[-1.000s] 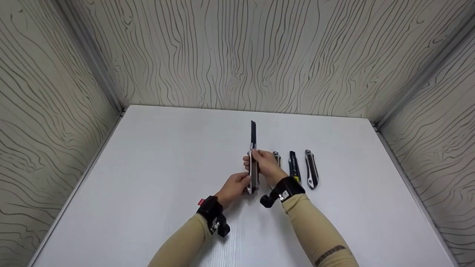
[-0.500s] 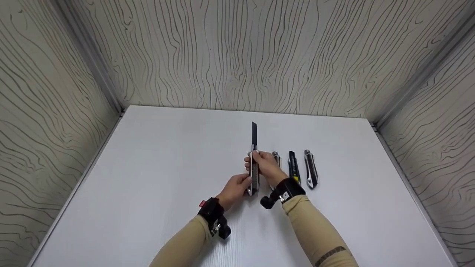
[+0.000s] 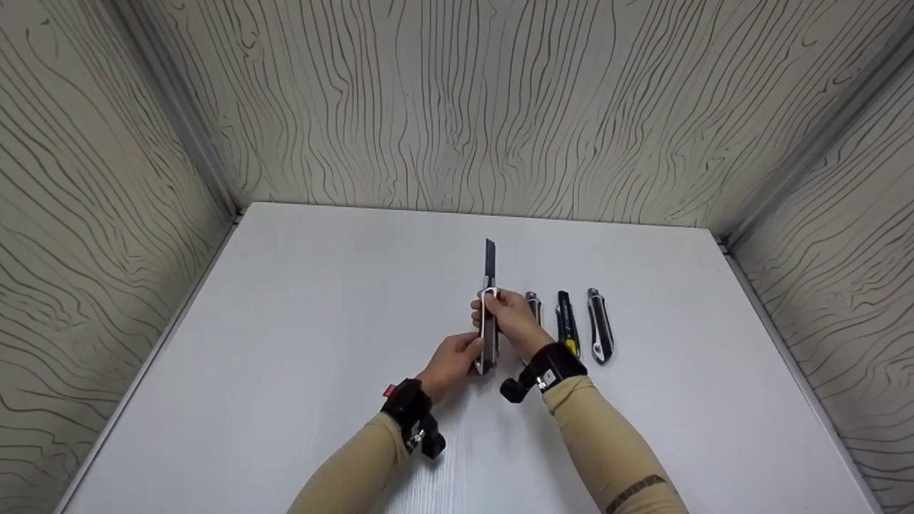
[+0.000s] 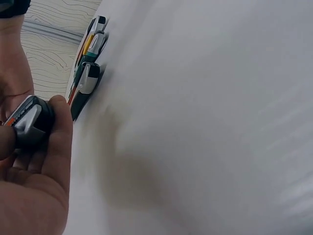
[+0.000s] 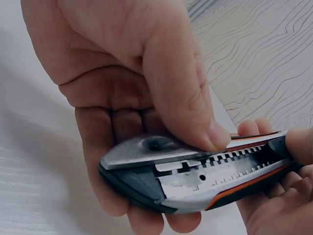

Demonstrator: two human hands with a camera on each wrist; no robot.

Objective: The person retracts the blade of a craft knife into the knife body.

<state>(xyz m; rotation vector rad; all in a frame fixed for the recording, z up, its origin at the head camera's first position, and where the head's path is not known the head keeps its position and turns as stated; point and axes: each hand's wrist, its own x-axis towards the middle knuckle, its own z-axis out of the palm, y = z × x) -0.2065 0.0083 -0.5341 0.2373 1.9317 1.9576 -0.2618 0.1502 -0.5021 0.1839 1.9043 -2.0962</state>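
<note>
Both hands hold one utility knife [image 3: 488, 335] above the white table, its dark blade [image 3: 490, 258] extended and pointing away from the person. The left hand [image 3: 451, 360] grips the tail of the handle, thumb on top and fingers underneath. The right hand [image 3: 515, 318] holds the front part from the right side. In the right wrist view, the right thumb [image 5: 299, 146] lies on the black slider [image 5: 278, 148] in the toothed metal track [image 5: 210, 174]. The left wrist view shows only the dark and silver tail [image 4: 35, 122] of the knife between the left thumb and fingers.
To the right lie a silver-and-dark utility knife [image 3: 533, 303], partly behind the right hand, a black-and-yellow one [image 3: 566, 321] and another silver-and-dark one [image 3: 600, 327]. The white table [image 3: 321, 300] ends at wood-patterned walls [image 3: 457, 107] behind and at both sides.
The blade tip has come slightly back toward the person, and a little less blade shows. The right thumb has shifted slightly back. Both hands keep their grip; the other knives lie as before.
</note>
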